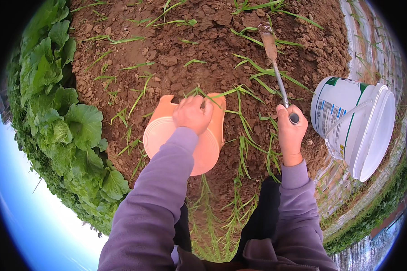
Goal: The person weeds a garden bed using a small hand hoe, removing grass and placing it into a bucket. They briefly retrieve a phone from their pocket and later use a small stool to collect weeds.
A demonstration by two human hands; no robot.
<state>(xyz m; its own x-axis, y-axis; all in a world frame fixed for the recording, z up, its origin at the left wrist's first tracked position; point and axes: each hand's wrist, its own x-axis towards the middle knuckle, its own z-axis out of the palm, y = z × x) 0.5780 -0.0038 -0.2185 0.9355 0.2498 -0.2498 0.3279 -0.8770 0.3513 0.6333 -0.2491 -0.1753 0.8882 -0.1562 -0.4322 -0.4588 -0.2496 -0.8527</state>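
My left hand (192,114) is closed at the upper side of an orange plastic container (203,159), whose round ridged base faces me. The container has a cut-out edge, and what lies inside my curled fingers is hidden. In a fist, my right hand (291,130) holds a narrow-bladed metal hand trowel (278,76) by its tubular handle. Its rusty, soil-marked blade points away from me, with the tip down at the soil. Young green plants with long, thin leaves (246,91) grow between and around both hands.
A white plastic bucket (339,118) with a handle lies tilted at the right, its mouth facing right. Leafy cabbage-like plants (84,125) line the left side. Cloddy brown soil (196,44) carries more thin-leaved seedlings. Pale sheeting (373,50) covers ground at the far right.
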